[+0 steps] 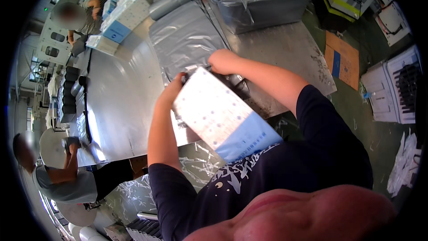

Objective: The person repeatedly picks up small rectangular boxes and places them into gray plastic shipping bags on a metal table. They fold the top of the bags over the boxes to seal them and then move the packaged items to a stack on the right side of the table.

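Note:
I hold a flat white carton with small dots and a light blue end tilted in front of my chest. My left hand grips its left upper edge. My right hand is closed on its far top corner, next to the mouth of a grey plastic bag lying flat on the metal table. The carton's far end meets the bag's opening; how far it is inside is hidden by my hands.
Filled grey plastic bags are piled at the table's far side. A stack of matching white and blue cartons stands at the far left. Two other people work at the left, one by a round metal disc. White crates sit on the floor at right.

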Demonstrator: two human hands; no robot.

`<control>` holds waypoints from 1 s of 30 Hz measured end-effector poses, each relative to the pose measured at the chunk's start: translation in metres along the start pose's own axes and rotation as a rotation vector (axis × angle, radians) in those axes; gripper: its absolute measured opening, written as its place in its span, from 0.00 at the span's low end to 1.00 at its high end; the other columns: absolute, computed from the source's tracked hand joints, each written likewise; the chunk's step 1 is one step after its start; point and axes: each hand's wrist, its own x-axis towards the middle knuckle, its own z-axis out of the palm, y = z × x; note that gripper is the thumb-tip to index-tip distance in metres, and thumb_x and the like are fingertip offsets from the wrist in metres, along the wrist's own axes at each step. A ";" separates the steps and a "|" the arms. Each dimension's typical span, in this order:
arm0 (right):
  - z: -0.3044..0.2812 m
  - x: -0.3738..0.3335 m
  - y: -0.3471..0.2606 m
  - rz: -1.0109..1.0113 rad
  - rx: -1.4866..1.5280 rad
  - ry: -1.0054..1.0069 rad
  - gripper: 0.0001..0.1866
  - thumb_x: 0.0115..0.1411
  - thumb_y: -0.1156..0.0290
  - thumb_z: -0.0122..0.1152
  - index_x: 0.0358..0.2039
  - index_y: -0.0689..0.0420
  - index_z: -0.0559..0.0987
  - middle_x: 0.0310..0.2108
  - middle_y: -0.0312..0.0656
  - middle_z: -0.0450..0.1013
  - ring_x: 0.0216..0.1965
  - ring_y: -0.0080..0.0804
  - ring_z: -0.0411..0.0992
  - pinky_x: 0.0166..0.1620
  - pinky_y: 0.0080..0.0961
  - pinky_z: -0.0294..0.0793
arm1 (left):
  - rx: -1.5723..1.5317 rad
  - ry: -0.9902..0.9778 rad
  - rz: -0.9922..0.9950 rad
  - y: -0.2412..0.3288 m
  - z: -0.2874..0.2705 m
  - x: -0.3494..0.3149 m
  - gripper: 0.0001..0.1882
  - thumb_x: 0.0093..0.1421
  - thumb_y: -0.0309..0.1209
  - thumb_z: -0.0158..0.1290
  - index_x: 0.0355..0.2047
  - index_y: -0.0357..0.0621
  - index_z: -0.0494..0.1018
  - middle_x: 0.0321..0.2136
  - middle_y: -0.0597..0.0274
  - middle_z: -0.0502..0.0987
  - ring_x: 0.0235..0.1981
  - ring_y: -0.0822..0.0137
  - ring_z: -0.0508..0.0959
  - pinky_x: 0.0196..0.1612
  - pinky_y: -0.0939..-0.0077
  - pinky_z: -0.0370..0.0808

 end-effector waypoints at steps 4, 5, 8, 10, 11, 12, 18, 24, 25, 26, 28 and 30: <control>-0.053 -0.021 0.005 0.120 0.342 0.326 0.07 0.47 0.67 0.55 0.23 0.57 0.76 0.26 0.48 0.73 0.31 0.47 0.72 0.34 0.38 0.71 | 0.388 0.507 -0.018 0.097 0.023 -0.004 0.31 0.48 0.34 0.55 0.54 0.43 0.60 0.37 0.41 0.75 0.40 0.44 0.75 0.40 0.56 0.72; -0.060 -0.034 0.003 0.051 0.255 0.393 0.07 0.47 0.67 0.55 0.23 0.57 0.75 0.26 0.47 0.73 0.31 0.47 0.72 0.34 0.38 0.71 | 0.196 0.696 -0.011 0.088 0.024 -0.005 0.31 0.48 0.31 0.55 0.53 0.42 0.59 0.37 0.42 0.74 0.40 0.47 0.75 0.39 0.58 0.73; -0.060 -0.082 -0.003 -0.082 0.052 0.462 0.07 0.48 0.68 0.54 0.21 0.57 0.72 0.27 0.45 0.70 0.32 0.46 0.71 0.35 0.40 0.70 | -1.333 0.868 -0.067 0.045 0.060 -0.003 0.19 0.56 0.25 0.49 0.48 0.35 0.64 0.36 0.53 0.74 0.38 0.61 0.77 0.40 0.70 0.76; -0.050 -0.106 -0.004 -0.108 0.090 0.389 0.05 0.47 0.70 0.55 0.23 0.58 0.73 0.26 0.45 0.70 0.32 0.43 0.70 0.35 0.37 0.70 | -1.589 0.661 0.066 0.028 0.100 -0.020 0.10 0.60 0.22 0.43 0.42 0.33 0.67 0.39 0.56 0.73 0.35 0.66 0.75 0.36 0.77 0.72; -0.052 -0.108 0.000 -0.086 0.198 0.351 0.05 0.47 0.71 0.55 0.24 0.58 0.73 0.26 0.44 0.70 0.32 0.43 0.70 0.35 0.35 0.71 | -1.394 0.703 -0.021 0.038 0.104 -0.033 0.09 0.59 0.22 0.43 0.39 0.32 0.69 0.38 0.55 0.74 0.35 0.63 0.75 0.37 0.74 0.72; -0.053 -0.111 0.003 -0.074 0.307 0.309 0.06 0.46 0.72 0.55 0.25 0.59 0.74 0.27 0.44 0.70 0.31 0.42 0.70 0.35 0.34 0.71 | -1.196 0.749 -0.104 0.049 0.104 -0.046 0.09 0.58 0.22 0.44 0.37 0.32 0.70 0.38 0.53 0.74 0.35 0.60 0.75 0.38 0.72 0.72; -0.017 -0.079 0.050 0.289 0.282 0.160 0.09 0.48 0.69 0.57 0.26 0.62 0.78 0.33 0.52 0.73 0.34 0.45 0.73 0.38 0.33 0.72 | 0.404 0.591 0.157 0.030 0.048 -0.017 0.10 0.53 0.27 0.44 0.30 0.35 0.74 0.37 0.46 0.74 0.40 0.48 0.72 0.45 0.59 0.70; -0.017 -0.100 0.017 0.302 0.005 0.002 0.09 0.50 0.69 0.54 0.28 0.59 0.79 0.35 0.51 0.75 0.39 0.50 0.72 0.40 0.42 0.71 | 0.535 0.487 0.272 0.030 0.032 -0.046 0.10 0.52 0.27 0.45 0.29 0.36 0.74 0.35 0.47 0.75 0.39 0.49 0.73 0.42 0.58 0.71; -0.019 -0.116 0.012 0.281 0.032 0.014 0.09 0.50 0.69 0.53 0.27 0.59 0.79 0.34 0.51 0.75 0.38 0.50 0.72 0.39 0.42 0.71 | 0.528 0.399 0.285 0.022 0.035 -0.057 0.09 0.51 0.27 0.45 0.28 0.36 0.74 0.33 0.47 0.75 0.38 0.49 0.74 0.40 0.58 0.72; -0.026 -0.133 0.006 0.139 0.083 -0.018 0.08 0.48 0.70 0.53 0.25 0.59 0.78 0.31 0.53 0.74 0.35 0.49 0.73 0.36 0.42 0.71 | 0.521 0.307 0.298 0.010 0.039 -0.068 0.08 0.50 0.26 0.46 0.27 0.37 0.74 0.32 0.47 0.75 0.36 0.49 0.75 0.38 0.57 0.73; -0.030 -0.176 -0.011 -0.002 0.062 -0.465 0.09 0.46 0.69 0.54 0.27 0.58 0.78 0.29 0.51 0.75 0.33 0.47 0.73 0.35 0.43 0.71 | 0.505 0.027 0.401 -0.007 0.064 -0.106 0.07 0.48 0.28 0.49 0.26 0.40 0.74 0.25 0.50 0.77 0.28 0.51 0.77 0.33 0.57 0.74; -0.014 -0.221 -0.023 -0.300 0.278 -0.713 0.09 0.47 0.68 0.57 0.28 0.57 0.80 0.31 0.48 0.76 0.34 0.42 0.74 0.36 0.40 0.71 | 0.452 -0.254 0.328 -0.006 0.080 -0.124 0.13 0.53 0.35 0.49 0.33 0.42 0.77 0.34 0.44 0.76 0.37 0.54 0.77 0.41 0.62 0.72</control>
